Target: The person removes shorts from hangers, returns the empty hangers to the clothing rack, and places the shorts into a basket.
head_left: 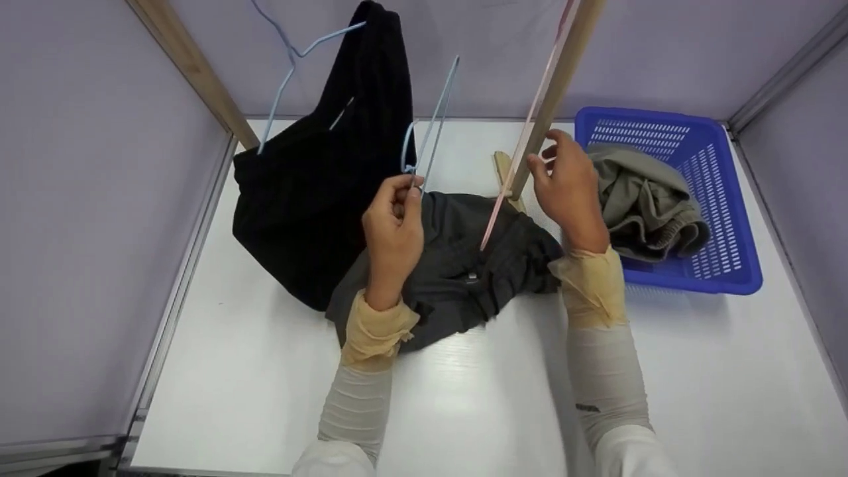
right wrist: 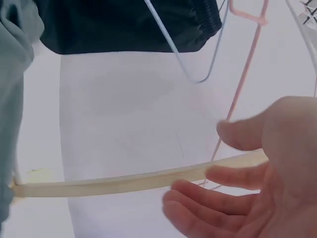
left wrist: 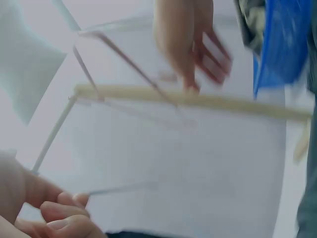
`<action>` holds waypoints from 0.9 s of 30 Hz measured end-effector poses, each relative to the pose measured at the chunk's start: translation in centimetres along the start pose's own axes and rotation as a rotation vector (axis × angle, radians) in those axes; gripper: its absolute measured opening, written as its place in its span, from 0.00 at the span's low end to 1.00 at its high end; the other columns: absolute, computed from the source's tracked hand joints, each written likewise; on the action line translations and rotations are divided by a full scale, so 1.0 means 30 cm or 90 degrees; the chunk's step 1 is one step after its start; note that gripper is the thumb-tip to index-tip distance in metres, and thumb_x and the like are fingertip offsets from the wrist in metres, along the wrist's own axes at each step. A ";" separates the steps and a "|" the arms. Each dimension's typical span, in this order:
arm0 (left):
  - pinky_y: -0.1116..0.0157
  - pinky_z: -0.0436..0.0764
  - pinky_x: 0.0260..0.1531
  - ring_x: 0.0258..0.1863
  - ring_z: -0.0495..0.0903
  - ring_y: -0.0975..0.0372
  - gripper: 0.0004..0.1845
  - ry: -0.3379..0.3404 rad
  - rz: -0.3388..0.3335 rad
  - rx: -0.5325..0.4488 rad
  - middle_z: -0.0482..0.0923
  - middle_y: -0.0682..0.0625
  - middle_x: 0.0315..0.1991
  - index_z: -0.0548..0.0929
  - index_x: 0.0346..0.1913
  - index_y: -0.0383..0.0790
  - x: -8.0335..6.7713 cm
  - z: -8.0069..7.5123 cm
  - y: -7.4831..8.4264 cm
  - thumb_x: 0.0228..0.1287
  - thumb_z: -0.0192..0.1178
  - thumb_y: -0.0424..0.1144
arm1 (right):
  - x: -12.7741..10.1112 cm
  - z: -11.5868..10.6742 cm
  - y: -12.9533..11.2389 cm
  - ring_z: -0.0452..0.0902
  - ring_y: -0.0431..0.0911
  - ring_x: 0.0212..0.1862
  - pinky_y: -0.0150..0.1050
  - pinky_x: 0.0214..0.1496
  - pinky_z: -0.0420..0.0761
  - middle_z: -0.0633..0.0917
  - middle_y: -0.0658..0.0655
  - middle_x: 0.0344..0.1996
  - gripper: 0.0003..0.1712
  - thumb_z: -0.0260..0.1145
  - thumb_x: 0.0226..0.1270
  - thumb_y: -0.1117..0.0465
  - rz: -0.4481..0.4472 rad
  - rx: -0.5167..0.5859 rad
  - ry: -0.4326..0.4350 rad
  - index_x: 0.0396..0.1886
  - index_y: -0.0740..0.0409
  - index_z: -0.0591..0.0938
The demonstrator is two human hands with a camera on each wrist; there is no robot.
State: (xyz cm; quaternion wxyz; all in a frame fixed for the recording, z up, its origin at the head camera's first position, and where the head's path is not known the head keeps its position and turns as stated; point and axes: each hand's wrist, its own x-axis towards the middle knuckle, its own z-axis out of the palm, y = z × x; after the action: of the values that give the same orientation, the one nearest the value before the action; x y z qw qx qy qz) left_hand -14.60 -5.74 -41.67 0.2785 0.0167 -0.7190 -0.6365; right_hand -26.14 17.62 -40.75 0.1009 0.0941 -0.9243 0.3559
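My left hand pinches a light blue wire hanger between thumb and fingertips, close to its hook. Below that hand, a dark grey garment lies crumpled on the white table. Just left of it, black garment hangs from a second light blue hanger. My right hand is beside the wooden post, fingers loosely bent and parted with nothing between them, as the right wrist view also shows. A pink hanger slants down in front of the post.
At the right stands a blue plastic basket with an olive-grey garment inside. Another wooden post rises at the back left. Pale panels enclose the table at the sides and back.
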 end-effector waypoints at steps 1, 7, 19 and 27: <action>0.74 0.75 0.36 0.33 0.75 0.68 0.11 -0.012 -0.009 -0.025 0.87 0.34 0.49 0.83 0.53 0.25 0.010 0.011 0.010 0.79 0.53 0.28 | 0.019 -0.004 -0.006 0.85 0.65 0.56 0.61 0.63 0.79 0.86 0.72 0.55 0.24 0.62 0.81 0.58 0.000 0.001 0.018 0.68 0.69 0.76; 0.72 0.71 0.31 0.28 0.69 0.66 0.15 -0.099 -0.061 -0.173 0.80 0.48 0.35 0.77 0.61 0.20 0.095 0.053 0.101 0.82 0.47 0.25 | 0.099 -0.020 -0.022 0.87 0.63 0.52 0.59 0.60 0.79 0.90 0.69 0.51 0.20 0.61 0.81 0.58 0.023 0.020 0.114 0.64 0.67 0.76; 0.73 0.78 0.29 0.24 0.75 0.67 0.20 -0.194 -0.130 -0.253 0.85 0.54 0.31 0.76 0.70 0.24 0.284 0.133 0.256 0.80 0.51 0.24 | 0.161 0.008 0.000 0.90 0.66 0.53 0.60 0.57 0.86 0.90 0.74 0.48 0.15 0.60 0.83 0.60 -0.052 0.040 0.099 0.53 0.71 0.82; 0.72 0.81 0.31 0.25 0.78 0.65 0.19 -0.224 -0.090 -0.220 0.86 0.50 0.34 0.77 0.69 0.25 0.394 0.157 0.301 0.81 0.52 0.25 | 0.172 0.034 0.003 0.89 0.67 0.50 0.63 0.54 0.84 0.91 0.72 0.46 0.12 0.61 0.82 0.61 -0.075 0.016 0.097 0.49 0.69 0.80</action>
State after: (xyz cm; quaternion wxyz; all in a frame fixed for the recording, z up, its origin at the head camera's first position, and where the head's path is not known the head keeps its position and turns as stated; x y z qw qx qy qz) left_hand -23.59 -4.23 -29.01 0.1026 -0.0921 -0.6338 -0.7611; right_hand -31.24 16.46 -40.25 0.1902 0.1225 -0.9022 0.3672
